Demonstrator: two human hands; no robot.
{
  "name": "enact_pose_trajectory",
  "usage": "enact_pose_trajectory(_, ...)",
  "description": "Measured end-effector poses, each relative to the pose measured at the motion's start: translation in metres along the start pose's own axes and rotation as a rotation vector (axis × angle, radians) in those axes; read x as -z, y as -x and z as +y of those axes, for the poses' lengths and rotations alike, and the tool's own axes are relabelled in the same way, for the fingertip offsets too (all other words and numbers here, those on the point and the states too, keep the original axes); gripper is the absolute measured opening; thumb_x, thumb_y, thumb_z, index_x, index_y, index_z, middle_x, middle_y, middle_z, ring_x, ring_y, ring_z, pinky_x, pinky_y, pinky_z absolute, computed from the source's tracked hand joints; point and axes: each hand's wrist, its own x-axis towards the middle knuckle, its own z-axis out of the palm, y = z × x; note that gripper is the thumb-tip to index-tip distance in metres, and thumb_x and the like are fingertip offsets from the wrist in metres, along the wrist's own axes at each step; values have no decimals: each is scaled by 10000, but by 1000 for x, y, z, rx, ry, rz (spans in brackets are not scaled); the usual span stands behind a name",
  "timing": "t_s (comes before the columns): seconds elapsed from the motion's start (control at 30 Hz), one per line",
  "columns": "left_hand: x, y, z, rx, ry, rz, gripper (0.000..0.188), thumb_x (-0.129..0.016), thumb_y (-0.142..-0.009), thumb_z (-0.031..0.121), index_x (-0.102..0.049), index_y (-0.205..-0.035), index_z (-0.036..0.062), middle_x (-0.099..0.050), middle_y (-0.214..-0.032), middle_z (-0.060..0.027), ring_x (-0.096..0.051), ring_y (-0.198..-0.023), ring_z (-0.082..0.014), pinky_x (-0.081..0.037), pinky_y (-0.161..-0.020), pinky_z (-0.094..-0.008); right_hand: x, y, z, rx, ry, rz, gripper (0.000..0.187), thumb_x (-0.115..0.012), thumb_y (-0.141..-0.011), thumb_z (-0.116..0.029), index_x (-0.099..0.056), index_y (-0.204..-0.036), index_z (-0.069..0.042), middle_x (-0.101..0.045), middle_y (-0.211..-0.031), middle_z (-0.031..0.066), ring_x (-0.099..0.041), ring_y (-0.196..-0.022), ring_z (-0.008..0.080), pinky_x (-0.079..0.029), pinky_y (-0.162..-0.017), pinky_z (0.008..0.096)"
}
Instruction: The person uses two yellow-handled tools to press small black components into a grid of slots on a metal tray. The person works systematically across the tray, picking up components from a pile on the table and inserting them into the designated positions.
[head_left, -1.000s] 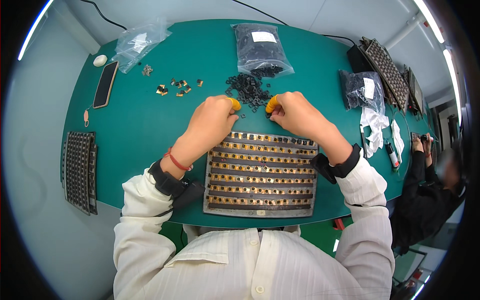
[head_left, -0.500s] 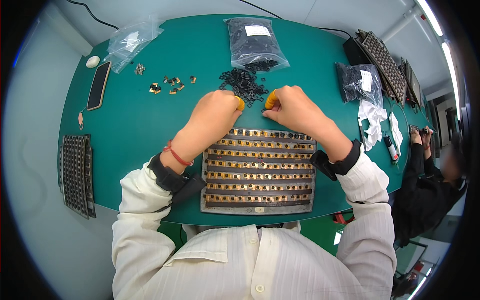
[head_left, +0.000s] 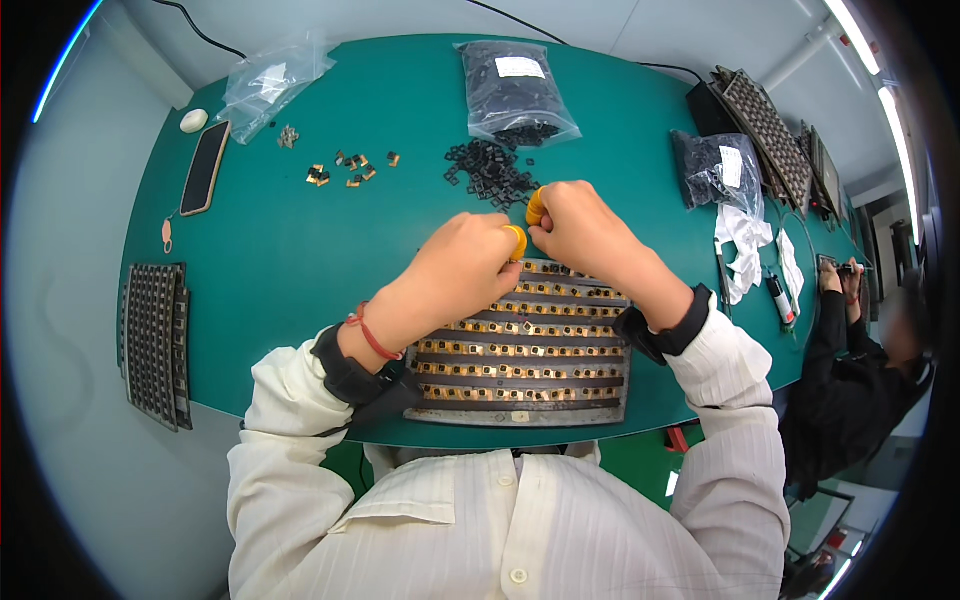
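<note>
My left hand (head_left: 468,258) is over the top row of a metal tray (head_left: 560,418), its fingers closed in a pinch. A yellow finger cot (head_left: 518,243) covers one of its fingertips. Just beyond the tray's far edge my right hand (head_left: 582,228) is also pinched, wearing another yellow finger cot (head_left: 536,207). Whatever either pinch holds is hidden or too small to make out. Rows of small gold-and-black parts fill the tray, and my left hand hides some of the upper rows. Close beyond my hands lies a heap of small black square pieces (head_left: 488,170).
Behind the heap rests a clear bag of black pieces (head_left: 518,90); a second bag (head_left: 715,170) lies right. Loose gold-and-black parts (head_left: 355,168), a phone (head_left: 205,168) and stacked trays (head_left: 155,345) are at left. White tissue (head_left: 742,245) lies right, where another person (head_left: 850,400) works.
My left hand has moved right and nearer, from beside the heap to over the tray's top row. My right hand has shifted slightly nearer and stays pinched.
</note>
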Motion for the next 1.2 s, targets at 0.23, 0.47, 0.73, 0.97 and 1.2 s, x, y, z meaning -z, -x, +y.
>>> enact_pose_trajectory(0.23,-13,2,2,-67,-231,-32,181,-699,-822,155,-676,-732,0,-616,-747,-121,-616,-742,-326,-504,-702,-427,9,46,3,61,4,73,110,-688,-767,-28,-665,-820,66,-646,-816,222,-645,-785,391,-521,-708,456)
enact_pose_trajectory(0.47,-10,8,27,73,-322,-271,370,-651,-903,299,-688,-698,-6,-649,-679,-173,-654,-644,-349,-529,-622,-441,-9,54,7,37,-15,64,119,-699,-782,-51,-644,-791,54,-651,-834,201,-646,-781,382,-523,-699,450)
enact_pose_trajectory(0.73,2,5,23,142,-250,-256,372,-658,-895,314,-687,-720,-14,-656,-683,-205,-660,-623,-367,-531,-578,-453,-14,59,-3,1,91,67,251,-685,-852,-159,-658,-709,45,-667,-793,195,-662,-735,378,-544,-668,452)
enact_pose_trajectory(0.97,25,-3,4,302,78,-150,270,-730,-840,213,-719,-862,-55,-682,-727,-199,-683,-646,-307,-546,-619,-407,-18,59,-18,-13,242,-142,283,-652,-856,-178,-640,-664,30,-634,-664,243,-653,-660,425,-543,-639,484)
enact_pose_trajectory(1.2,-1,-21,-31,379,-20,89,276,-784,-792,174,-730,-953,-44,-721,-768,-135,-694,-699,-237,-552,-675,-341,-5,49,-22,-59,133,-209,243,-671,-824,-137,-636,-694,64,-639,-684,267,-661,-685,440,-543,-670,486)
